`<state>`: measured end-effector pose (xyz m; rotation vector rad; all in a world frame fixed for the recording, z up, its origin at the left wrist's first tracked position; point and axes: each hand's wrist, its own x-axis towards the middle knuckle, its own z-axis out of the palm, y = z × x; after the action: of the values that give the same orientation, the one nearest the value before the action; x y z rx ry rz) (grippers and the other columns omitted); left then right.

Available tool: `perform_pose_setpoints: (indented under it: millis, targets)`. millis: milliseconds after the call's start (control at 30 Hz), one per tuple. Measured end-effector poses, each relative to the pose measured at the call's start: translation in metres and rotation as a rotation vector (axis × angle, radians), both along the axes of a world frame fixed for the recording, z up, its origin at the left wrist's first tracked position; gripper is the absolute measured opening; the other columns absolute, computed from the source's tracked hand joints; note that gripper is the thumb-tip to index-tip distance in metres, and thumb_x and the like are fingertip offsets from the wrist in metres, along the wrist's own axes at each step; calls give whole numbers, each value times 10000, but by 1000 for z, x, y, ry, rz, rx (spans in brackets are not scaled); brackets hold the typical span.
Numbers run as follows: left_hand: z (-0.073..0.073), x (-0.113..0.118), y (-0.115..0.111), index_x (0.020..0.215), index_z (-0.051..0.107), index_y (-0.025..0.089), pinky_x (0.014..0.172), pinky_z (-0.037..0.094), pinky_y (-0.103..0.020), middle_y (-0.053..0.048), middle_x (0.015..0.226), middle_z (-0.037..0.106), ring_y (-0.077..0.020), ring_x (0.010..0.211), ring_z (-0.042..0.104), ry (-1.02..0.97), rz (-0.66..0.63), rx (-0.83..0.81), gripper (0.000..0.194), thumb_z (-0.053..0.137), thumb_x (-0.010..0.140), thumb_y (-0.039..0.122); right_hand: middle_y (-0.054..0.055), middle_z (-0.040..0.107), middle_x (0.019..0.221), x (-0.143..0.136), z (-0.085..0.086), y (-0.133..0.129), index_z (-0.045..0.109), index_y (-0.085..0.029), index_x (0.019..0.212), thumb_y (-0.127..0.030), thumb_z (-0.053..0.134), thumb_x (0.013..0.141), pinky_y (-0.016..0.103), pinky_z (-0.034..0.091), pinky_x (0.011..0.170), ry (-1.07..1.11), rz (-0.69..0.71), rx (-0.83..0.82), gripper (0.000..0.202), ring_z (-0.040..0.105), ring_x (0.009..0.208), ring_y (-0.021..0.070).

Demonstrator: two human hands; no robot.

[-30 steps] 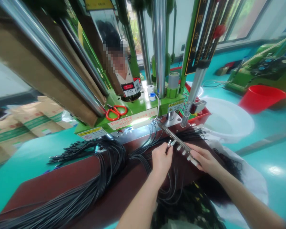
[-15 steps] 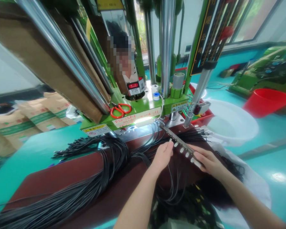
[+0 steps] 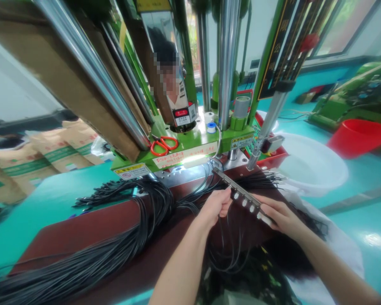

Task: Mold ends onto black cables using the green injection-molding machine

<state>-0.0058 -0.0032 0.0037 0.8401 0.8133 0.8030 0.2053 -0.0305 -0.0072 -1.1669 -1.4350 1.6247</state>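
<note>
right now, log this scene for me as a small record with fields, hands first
left hand: fingertips at the edge of the metal bar; what they pinch is unclear
right hand: holds the bar's near end
bar: slanted, white pieces along one edge
green machine: orange-handled scissors and blue-and-white roll on its ledge
brown table: black cables bundled at left
far right: white basin, red bucket

Single head-worn view, forward and down over left hand (image 3: 215, 206) and right hand (image 3: 284, 217), green machine (image 3: 193, 139) close ahead.

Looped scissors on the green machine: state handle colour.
Looped scissor handles: orange-red, best in head view.
</note>
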Motion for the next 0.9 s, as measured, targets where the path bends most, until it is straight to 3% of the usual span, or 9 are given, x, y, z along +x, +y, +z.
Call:
perform_pose_setpoints:
  millis: [200, 633, 833, 900]
  targets:
    - [-1, 0, 0, 509, 231, 196, 358, 67, -181, 95, 405, 195, -19, 349, 144, 2, -21, 10, 475, 490, 766, 500, -22, 450, 543, 0, 1, -1, 473, -128, 1253, -523, 550, 805, 144, 173, 328, 3, -23, -24, 602, 280, 400, 49]
    - [-2, -1, 0, 504, 240, 195, 362, 85, -180, 96, 411, 202, -23, 352, 161, 35, -32, 46, 478, 479, 760, 521, 35, 561, 667, 1, -1, -1, 483, -153, 1254, -537, 567, 782, 135, 193, 326, -19, -28, -50, 615, 312, 410, 43]
    - [-5, 1, -1, 497, 258, 195, 367, 109, -187, 94, 401, 215, -29, 341, 184, 124, 5, 87, 481, 467, 744, 551, 57, 602, 703, 2, -5, -1, 458, -153, 1284, -510, 521, 825, 146, 232, 325, -63, 8, 56, 584, 340, 402, 50]
    - [-7, 2, -2, 493, 265, 193, 373, 114, -192, 94, 399, 217, -29, 343, 183, 157, 23, 105, 487, 462, 737, 566, 92, 635, 833, 1, -4, -1, 478, -171, 1276, -492, 526, 826, 168, 297, 340, -89, 16, 125, 555, 424, 440, 78]
